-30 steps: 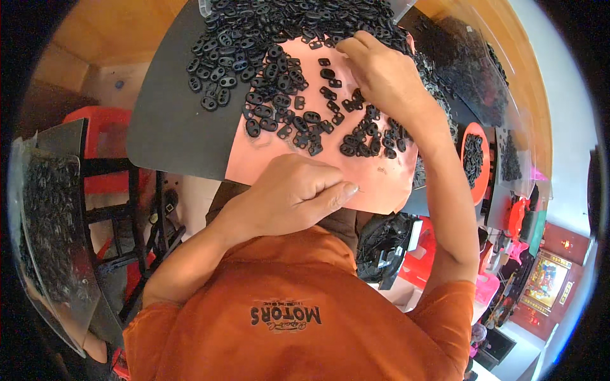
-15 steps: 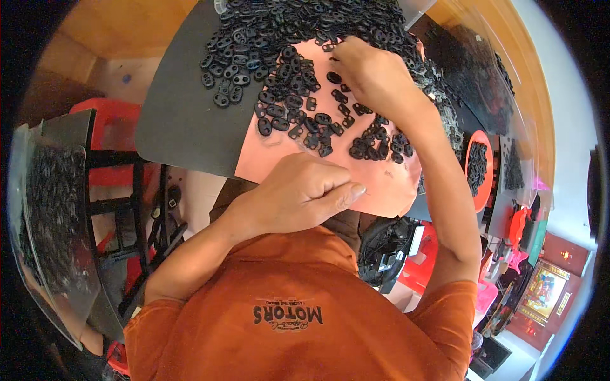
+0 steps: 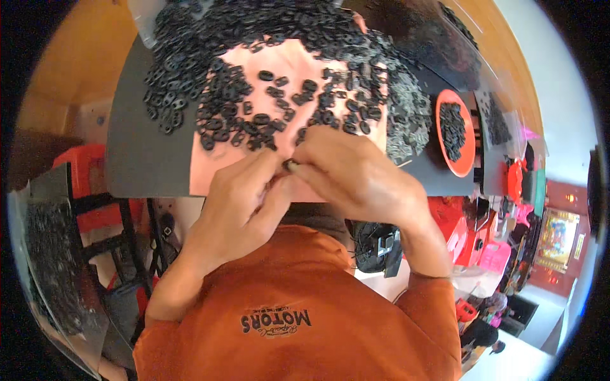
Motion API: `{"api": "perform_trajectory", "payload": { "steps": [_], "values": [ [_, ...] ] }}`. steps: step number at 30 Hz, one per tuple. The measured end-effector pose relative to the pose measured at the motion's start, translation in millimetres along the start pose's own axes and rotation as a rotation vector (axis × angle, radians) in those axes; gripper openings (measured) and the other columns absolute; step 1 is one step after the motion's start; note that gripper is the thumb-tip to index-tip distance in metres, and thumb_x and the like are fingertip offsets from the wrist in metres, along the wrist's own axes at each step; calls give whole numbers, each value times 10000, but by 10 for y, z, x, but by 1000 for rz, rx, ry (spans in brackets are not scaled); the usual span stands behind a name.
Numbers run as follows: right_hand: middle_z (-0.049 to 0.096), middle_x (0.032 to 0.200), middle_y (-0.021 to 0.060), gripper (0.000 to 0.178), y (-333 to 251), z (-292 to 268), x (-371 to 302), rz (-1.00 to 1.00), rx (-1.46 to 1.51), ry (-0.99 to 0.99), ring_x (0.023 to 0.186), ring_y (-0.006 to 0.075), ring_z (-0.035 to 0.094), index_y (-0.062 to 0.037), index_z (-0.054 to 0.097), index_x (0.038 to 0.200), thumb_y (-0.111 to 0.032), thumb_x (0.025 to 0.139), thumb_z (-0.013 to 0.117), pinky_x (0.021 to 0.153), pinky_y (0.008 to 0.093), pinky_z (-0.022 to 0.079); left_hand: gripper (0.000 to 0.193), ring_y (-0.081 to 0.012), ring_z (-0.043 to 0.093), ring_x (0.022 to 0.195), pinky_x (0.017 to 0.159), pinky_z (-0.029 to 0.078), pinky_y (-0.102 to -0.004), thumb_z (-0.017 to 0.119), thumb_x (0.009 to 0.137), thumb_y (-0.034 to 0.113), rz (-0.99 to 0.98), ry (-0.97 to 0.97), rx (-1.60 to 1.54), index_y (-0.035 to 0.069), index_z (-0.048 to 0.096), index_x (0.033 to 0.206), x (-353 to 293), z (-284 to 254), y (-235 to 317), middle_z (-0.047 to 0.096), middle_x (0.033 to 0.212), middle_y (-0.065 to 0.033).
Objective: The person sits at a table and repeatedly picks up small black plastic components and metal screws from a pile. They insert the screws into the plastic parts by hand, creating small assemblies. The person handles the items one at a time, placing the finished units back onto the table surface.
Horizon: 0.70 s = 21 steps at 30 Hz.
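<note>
Here a small dark piece (image 3: 291, 166) sits pinched between left hand (image 3: 238, 203) and right hand (image 3: 356, 178), fingertips closed on it, just beyond the pink sheet's (image 3: 298, 63) near edge, where a big heap of black pieces (image 3: 267, 38) looks unhandled, so most work seems left.

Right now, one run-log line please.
left hand + right hand: pinching small part together | pink mat: black pieces scattered

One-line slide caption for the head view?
Both hands, left hand and right hand, pinch a small part beside scattered black pieces on a pink sheet.
</note>
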State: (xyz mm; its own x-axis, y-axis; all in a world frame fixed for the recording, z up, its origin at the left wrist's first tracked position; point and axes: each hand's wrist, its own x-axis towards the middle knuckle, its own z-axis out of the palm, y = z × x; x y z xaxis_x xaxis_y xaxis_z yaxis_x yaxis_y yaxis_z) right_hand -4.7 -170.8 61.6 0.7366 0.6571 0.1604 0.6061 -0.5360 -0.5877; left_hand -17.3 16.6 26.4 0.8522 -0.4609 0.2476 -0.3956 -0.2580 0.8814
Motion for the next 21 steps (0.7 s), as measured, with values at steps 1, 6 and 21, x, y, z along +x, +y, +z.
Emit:
{"api": "perform_trajectory", "payload": {
  "steps": [1, 6, 21],
  "values": [
    [481, 753, 129, 145, -35, 10, -18, -21, -36, 15, 665, 312, 527, 1, 523, 889, -52, 772, 589, 568, 382, 433, 45, -303, 488, 569, 534, 379, -368, 511, 777, 5, 3, 14, 16, -28, 480, 773, -15, 22, 11, 465, 650, -151],
    [451, 732, 121, 156, -114, 68, -115, -27, -115, 46, 623, 301, 518, -1, 480, 866, -40, 747, 572, 507, 372, 428, 32, -283, 487, 542, 512, 379, -356, 510, 771, -7, -5, 13, 48, -33, 493, 760, -23, 64, 18, 464, 626, -143],
    [457, 725, 111, 152, -174, 177, -277, -15, -195, 123, 626, 282, 516, -7, 493, 842, -22, 741, 606, 498, 373, 431, 72, -310, 500, 541, 512, 382, -380, 510, 762, -16, 104, 18, 54, -25, 472, 702, -74, 134, 54, 468, 605, -154]
  ]
}}
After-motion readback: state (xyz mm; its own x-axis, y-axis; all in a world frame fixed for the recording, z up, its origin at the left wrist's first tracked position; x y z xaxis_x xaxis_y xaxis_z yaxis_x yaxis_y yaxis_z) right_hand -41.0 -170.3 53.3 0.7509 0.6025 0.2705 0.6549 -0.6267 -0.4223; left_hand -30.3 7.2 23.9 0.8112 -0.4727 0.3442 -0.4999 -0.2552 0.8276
